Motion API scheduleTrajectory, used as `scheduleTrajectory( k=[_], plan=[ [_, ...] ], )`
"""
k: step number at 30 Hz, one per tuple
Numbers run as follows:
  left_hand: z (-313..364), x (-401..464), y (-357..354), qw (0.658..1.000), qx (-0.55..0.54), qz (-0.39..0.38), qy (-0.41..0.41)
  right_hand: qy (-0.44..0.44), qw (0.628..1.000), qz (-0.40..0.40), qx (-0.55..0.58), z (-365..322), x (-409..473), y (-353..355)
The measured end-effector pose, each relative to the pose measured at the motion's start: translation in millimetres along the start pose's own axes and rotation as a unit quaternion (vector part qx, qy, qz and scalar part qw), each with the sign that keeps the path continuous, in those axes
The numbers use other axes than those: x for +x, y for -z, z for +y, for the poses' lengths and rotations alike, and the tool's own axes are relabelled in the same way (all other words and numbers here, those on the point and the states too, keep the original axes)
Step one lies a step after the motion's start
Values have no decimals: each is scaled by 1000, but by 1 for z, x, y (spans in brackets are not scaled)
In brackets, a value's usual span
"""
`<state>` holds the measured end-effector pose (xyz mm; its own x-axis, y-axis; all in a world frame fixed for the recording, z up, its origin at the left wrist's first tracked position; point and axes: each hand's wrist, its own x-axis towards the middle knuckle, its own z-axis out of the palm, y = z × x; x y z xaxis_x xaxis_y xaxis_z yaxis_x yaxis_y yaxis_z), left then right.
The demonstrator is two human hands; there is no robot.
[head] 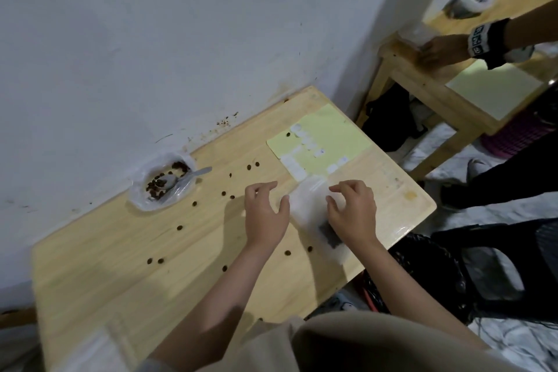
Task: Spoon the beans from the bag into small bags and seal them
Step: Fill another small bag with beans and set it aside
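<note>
A small clear plastic bag [312, 205] is flanked by the spread, empty fingers of the left hand [265, 214] and right hand [353, 211]; dark beans [224, 193] are scattered leftward across the pale wooden surface [120, 251].

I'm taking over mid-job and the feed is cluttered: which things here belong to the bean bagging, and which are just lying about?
Job:
- open clear plastic bag of brown beans
- grey metal spoon resting in it
- small clear plastic bag lying between left hand and right hand
- loose brown beans spilled on the wooden table

Lying about:
- pale yellow sheet with white stickers
- neighbouring wooden table, another person's work
</note>
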<state>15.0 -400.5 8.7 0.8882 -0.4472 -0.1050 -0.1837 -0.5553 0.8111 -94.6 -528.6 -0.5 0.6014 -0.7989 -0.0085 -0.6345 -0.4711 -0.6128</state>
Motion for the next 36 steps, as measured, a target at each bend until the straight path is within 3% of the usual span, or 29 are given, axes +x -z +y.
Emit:
scheduleTrajectory(
  k=[6,13,17,22,27,32,36],
  plan=[
    [-23,-33,64,993,-47,98,43,159,986,-24,48,-64,-37,-36],
    [-93,-104,167,959,-40,244,137,226,948,-204,96,-142,-111,-92],
    [-149,-158,212,930,41,321,174,203,921,-311,115,-183,-162,-121],
    [-219,-208,239,918,161,203,301,168,898,-400,80,-220,-213,-162],
    [-246,-226,244,931,235,74,269,165,888,-429,-3,-236,-239,-192],
    [-249,-232,245,936,230,76,255,139,896,-410,-99,-241,-253,-207],
    [-244,-233,248,935,211,77,272,104,911,-389,-94,-245,-259,-209]
  ],
)
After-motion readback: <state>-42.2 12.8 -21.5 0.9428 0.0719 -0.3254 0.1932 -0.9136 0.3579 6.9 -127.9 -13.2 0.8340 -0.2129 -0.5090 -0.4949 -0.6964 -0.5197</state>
